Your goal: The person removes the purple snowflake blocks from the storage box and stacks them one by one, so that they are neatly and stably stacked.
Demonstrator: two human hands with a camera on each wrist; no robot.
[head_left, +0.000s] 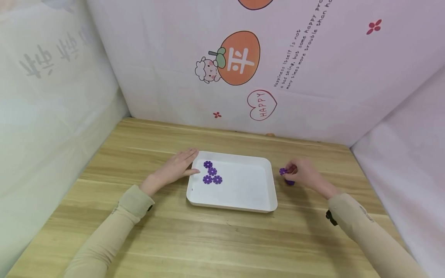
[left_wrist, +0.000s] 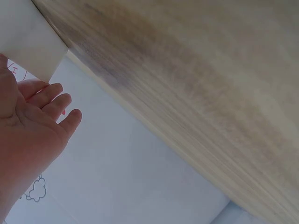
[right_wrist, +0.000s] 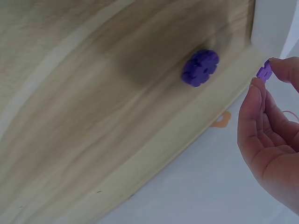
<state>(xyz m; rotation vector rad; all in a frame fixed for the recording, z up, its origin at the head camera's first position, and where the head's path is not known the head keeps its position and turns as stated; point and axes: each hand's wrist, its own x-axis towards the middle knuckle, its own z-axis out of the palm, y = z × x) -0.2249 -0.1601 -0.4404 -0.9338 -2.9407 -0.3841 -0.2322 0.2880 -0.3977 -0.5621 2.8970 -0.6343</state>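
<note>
My left hand (head_left: 177,168) rests at the left side of a white tray (head_left: 243,206), its thumb over the rim and its fingers extended along the far left corner. Several purple notched building discs (head_left: 212,171) lie flat in the tray's left part, close together. Just off the tray's right side, my right hand (head_left: 301,173) pinches another purple disc (right_wrist: 265,72) between thumb and fingertips, raised above the table. Under that hand a small stack of purple discs (right_wrist: 201,68) sits on the wood, partly hidden in the head view.
The wooden table (head_left: 156,239) carries the tray near its middle. Printed white cloth (head_left: 167,77) rises behind the table and along both sides. A dark wrist strap (head_left: 331,217) shows at the right sleeve.
</note>
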